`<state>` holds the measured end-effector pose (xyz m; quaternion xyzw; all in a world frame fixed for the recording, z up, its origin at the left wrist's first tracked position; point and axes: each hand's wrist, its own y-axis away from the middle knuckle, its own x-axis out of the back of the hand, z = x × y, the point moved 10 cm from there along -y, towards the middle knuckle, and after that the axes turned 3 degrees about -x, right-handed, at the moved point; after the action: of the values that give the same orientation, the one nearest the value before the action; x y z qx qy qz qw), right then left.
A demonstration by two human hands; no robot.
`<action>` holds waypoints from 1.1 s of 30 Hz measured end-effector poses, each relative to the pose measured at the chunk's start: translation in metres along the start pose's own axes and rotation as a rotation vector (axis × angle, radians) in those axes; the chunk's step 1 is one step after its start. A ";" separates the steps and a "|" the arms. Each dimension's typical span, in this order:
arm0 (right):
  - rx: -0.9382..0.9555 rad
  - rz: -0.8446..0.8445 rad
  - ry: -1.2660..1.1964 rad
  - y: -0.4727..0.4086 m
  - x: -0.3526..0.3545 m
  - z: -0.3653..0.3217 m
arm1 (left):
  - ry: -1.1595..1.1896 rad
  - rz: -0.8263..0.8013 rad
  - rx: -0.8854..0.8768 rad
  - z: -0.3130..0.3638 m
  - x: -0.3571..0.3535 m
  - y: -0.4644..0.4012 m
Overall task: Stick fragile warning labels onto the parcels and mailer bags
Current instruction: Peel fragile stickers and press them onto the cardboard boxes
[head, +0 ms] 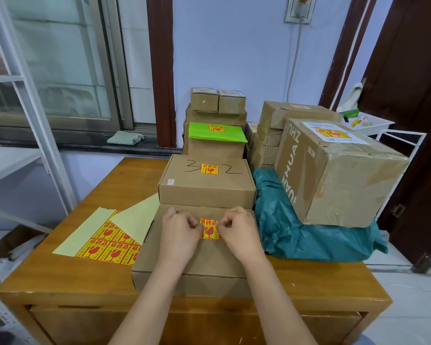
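Note:
A flat cardboard box (204, 257) lies at the table's front. On its lid sits a yellow and red fragile label (209, 229). My left hand (181, 232) pinches the label's left edge, and my right hand (239, 231) pinches its right edge, fingers curled. Left of the box lies the label sheet (105, 242), partly peeled, its pale backing folded up. Behind stands a box marked "32" (207, 185) with a label on top. A green mailer (217, 133), a teal mailer bag (309, 235) and a large carton (339, 175) are further back; the green mailer and the carton carry labels.
Stacks of small cartons (217, 105) stand against the back wall. The wooden table (67, 277) has bare surface at the left and front. A white shelf frame (23, 120) is at the left, a white rack (398, 138) and a dark door at the right.

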<state>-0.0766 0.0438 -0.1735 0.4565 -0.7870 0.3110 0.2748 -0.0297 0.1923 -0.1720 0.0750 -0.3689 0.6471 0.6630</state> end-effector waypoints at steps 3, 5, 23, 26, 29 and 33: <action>0.002 0.000 0.007 0.000 -0.001 0.000 | -0.011 -0.007 -0.003 -0.001 -0.002 -0.001; 0.007 0.002 0.008 0.001 -0.001 0.000 | -0.017 -0.012 -0.005 -0.002 -0.004 -0.001; 0.009 0.004 0.093 0.004 0.000 -0.003 | -0.167 -0.021 -0.005 -0.001 -0.004 -0.001; 0.001 0.009 0.085 0.004 0.001 -0.002 | -0.165 -0.031 0.016 -0.002 -0.004 0.000; -0.005 0.009 0.077 0.003 0.001 -0.001 | -0.167 -0.015 0.024 -0.002 -0.003 0.000; -0.009 0.003 0.047 0.001 0.002 0.000 | -0.062 0.062 0.062 -0.005 0.006 0.000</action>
<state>-0.0787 0.0434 -0.1723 0.4467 -0.7824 0.3185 0.2949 -0.0283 0.1998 -0.1719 0.1041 -0.3710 0.6758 0.6284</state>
